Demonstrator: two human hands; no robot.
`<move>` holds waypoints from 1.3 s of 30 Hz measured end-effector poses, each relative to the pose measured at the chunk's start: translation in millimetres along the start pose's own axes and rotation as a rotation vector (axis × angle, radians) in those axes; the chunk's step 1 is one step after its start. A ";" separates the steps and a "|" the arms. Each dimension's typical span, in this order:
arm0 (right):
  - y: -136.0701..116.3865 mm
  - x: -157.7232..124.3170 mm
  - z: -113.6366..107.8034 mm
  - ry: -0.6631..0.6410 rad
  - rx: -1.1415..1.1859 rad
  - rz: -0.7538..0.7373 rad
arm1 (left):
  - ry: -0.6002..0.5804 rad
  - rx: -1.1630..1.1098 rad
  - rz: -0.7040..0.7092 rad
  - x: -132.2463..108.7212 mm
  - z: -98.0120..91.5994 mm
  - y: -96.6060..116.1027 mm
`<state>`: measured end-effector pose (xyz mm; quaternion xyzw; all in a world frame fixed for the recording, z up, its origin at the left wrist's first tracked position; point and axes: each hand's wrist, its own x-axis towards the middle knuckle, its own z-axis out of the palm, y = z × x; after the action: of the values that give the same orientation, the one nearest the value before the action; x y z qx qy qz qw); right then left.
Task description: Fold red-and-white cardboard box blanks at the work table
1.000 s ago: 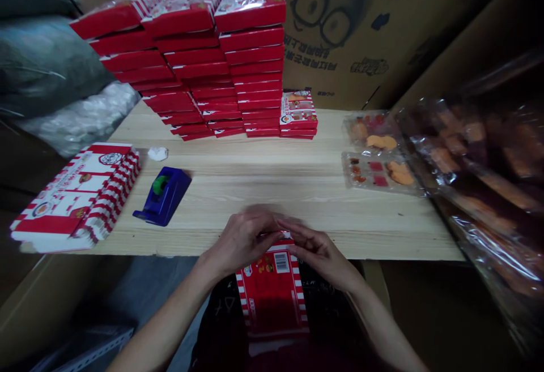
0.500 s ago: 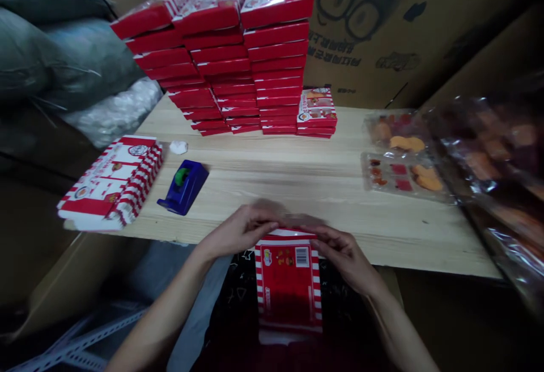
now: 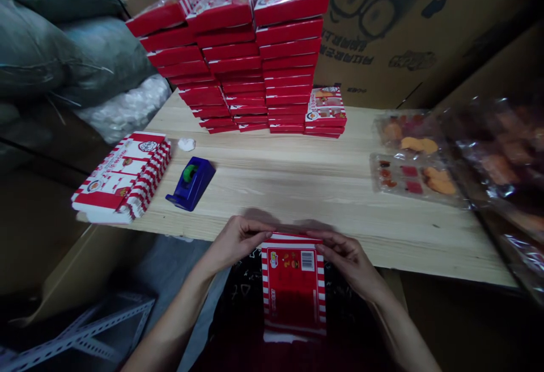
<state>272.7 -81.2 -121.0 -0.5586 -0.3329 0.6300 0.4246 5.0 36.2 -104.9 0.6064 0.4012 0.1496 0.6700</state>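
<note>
Hands are curled shut on a red-and-white striped box (image 3: 293, 284), pinched at its top corners: left hand (image 3: 236, 242) on the top-left corner, right hand (image 3: 351, 259) on the top-right. Box is held just in front of the wooden table (image 3: 297, 179) edge, above the lap, barcode face up; long axis runs away from the body, top end toward the table. Bottom end is dim, hard to make out. Fingertips are partly hidden behind the flap.
</note>
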 end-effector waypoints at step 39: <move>-36.1 -12.9 -21.7 0.124 -0.119 -0.046 | 1.083 0.558 -0.025 -33.9 -133.2 -17.5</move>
<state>300.3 -79.0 -86.7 -0.6128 -0.3554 0.5637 0.4248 -117.2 101.4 -101.6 0.5923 0.7159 0.3181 0.1883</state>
